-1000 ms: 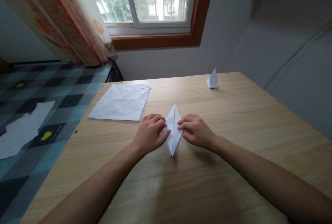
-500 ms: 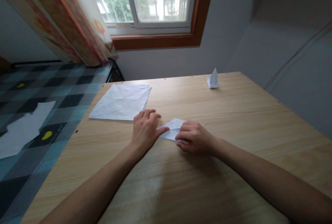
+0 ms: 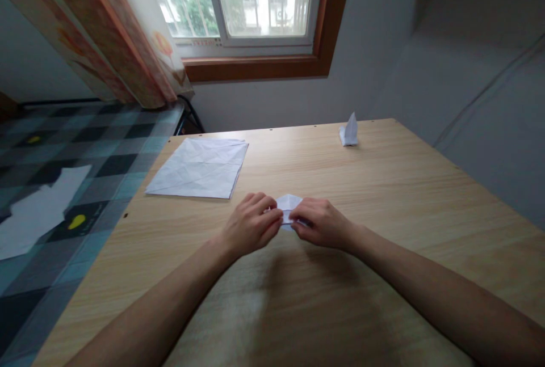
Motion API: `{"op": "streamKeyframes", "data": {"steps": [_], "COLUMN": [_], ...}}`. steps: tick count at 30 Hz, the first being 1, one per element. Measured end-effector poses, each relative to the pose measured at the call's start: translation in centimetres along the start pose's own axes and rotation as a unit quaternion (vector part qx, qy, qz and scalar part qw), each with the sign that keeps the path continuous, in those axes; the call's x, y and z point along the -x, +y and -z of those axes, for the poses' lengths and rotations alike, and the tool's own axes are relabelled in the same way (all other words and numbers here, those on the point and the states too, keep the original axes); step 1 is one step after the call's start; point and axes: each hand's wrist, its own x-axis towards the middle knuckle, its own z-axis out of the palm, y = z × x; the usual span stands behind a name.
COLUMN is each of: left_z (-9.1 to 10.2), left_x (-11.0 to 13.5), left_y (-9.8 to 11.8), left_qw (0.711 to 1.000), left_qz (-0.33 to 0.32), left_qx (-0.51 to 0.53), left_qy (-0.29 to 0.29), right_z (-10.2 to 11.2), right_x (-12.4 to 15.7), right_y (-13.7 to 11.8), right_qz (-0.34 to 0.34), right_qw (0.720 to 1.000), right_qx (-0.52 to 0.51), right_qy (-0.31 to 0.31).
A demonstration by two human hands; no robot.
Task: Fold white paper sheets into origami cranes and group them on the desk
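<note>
A small folded sheet of white paper [image 3: 289, 202] lies on the wooden table between my two hands, its middle showing and both sides covered by fingers. My left hand [image 3: 254, 222] grips the paper's left side, thumb and fingers pinched together. On the right side my right hand [image 3: 318, 220] is closed on the same paper, fingers curled over it. The lower edge of the paper appears turned up between the fingertips; the exact folds are hidden.
A stack of creased white paper squares [image 3: 200, 168] lies at the table's [image 3: 340, 299] back left. A folded paper figure [image 3: 349, 131] stands near the back edge. White paper scraps [image 3: 46, 205] rest on the checked cloth [image 3: 25, 310] at left.
My left hand has moved right and slightly down, from lying spread at the paper's left tip to pinching it. My right hand has stayed nearly in place, its fingers shifted a little.
</note>
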Motion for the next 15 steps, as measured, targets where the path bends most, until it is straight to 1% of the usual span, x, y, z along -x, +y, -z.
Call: {"op": "streamKeyframes", "data": {"steps": [3, 6, 11, 13, 15], "left_z": [-0.10, -0.23, -0.32, -0.33, -0.34], "left_x": [-0.13, -0.18, -0.09, -0.05, -0.04], "left_y": [-0.04, -0.16, -0.23, -0.27, -0.32], "left_qw": [0.999, 0.998, 0.997, 0.998, 0.998], "left_qz": [-0.021, -0.013, 0.008, -0.001, -0.022], "left_qx": [0.017, 0.016, 0.034, 0.032, 0.025], "left_qy": [-0.045, -0.062, -0.064, -0.062, -0.060], "right_z": [-0.06, -0.05, 0.03, 0.01, -0.02], "right_x": [-0.07, -0.09, -0.14, -0.20, -0.28], "right_y": [-0.15, -0.22, -0.08, 0.05, 0.14], "right_qz": [-0.013, -0.024, -0.114, -0.135, -0.139], "right_qw": [1.000, 0.999, 0.993, 0.991, 0.990], "right_qx": [-0.004, 0.001, -0.014, -0.013, -0.004], "right_qy": [0.013, 0.024, 0.029, 0.021, 0.011]}}
